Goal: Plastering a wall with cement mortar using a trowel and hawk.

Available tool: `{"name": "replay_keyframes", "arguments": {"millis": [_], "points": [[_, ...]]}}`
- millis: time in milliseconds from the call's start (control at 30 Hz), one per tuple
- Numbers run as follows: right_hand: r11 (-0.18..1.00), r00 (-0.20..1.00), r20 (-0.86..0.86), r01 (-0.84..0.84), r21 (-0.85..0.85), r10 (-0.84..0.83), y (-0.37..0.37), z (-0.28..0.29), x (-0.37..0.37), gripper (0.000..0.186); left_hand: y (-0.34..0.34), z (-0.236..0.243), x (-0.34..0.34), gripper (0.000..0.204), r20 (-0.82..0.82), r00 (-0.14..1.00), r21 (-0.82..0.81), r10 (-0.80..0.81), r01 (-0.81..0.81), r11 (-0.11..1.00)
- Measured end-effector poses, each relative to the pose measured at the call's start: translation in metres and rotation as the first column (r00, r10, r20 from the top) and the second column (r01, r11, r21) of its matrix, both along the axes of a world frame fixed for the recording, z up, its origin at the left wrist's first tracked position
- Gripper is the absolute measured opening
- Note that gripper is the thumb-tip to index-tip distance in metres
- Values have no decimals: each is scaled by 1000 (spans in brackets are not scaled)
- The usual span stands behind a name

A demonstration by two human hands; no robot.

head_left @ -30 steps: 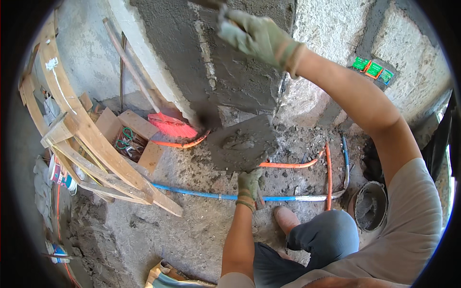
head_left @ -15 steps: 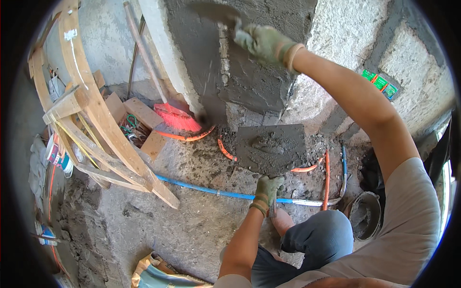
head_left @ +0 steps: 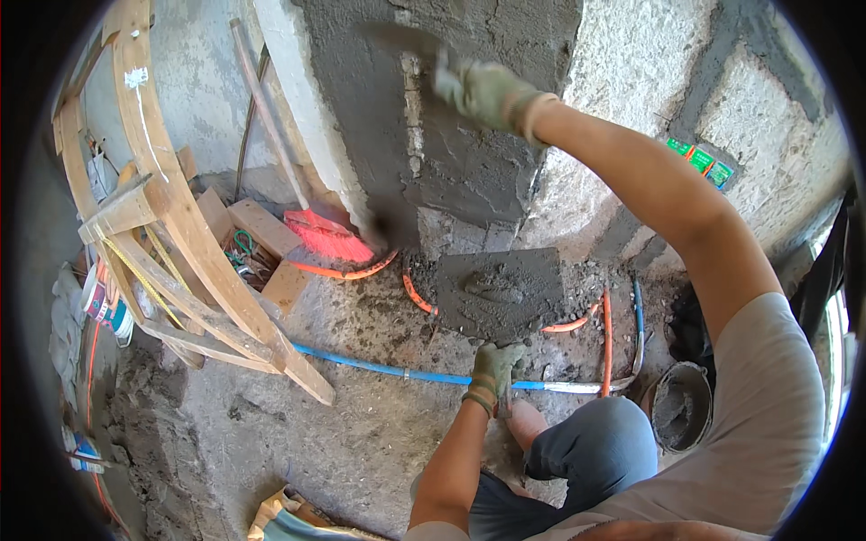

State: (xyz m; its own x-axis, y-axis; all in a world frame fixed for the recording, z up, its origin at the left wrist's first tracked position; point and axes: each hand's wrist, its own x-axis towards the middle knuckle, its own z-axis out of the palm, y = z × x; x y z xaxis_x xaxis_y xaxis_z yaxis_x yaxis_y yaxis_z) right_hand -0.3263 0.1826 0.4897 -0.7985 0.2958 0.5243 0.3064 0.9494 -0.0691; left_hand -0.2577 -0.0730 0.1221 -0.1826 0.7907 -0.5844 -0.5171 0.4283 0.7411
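My right hand, in a pale green work glove, is closed round a plastering trowel. Its blade is blurred and lies against or just off the wet grey plaster on the wall; I cannot tell which. Beside the blade runs a narrow, pale uncoated strip. Lower down, my gloved left hand grips the handle of a plasterer's hawk. A heap of wet mortar sits on its flat square board, away from the wall.
A wooden trestle stands on the left, near a red broom leaning on the wall. Blue pipe and orange conduit cross the rubble-strewn floor. A mortar bucket is by my right knee. Green electrical boxes sit in the wall.
The whole view has shifted slightly down and left. The trowel has moved only a little across the plaster, and the hawk keeps its place in front of me.
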Motion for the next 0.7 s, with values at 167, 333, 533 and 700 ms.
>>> {"name": "replay_keyframes", "arguments": {"millis": [167, 333, 533, 700], "points": [[957, 969, -222, -43, 286, 110, 26, 18, -15, 38, 1, -1, 0, 18, -34, 999, -39, -19, 17, 999], [858, 999, -48, 10, 513, 17, 43, 18, -12, 31, -1, 1, -2, 16, 28, 1000, -8, 6, -6, 1000], [964, 908, -324, -249, 92, 266, 30, 22, -12, 38, -3, 7, -2, 15, 36, 999, 20, 18, -19, 1000], [880, 986, -132, -152, -450, 102, 53, 1, -22, 35, -4, 5, -5, 15, 6, 1000, -27, 3, -3, 1000]]}}
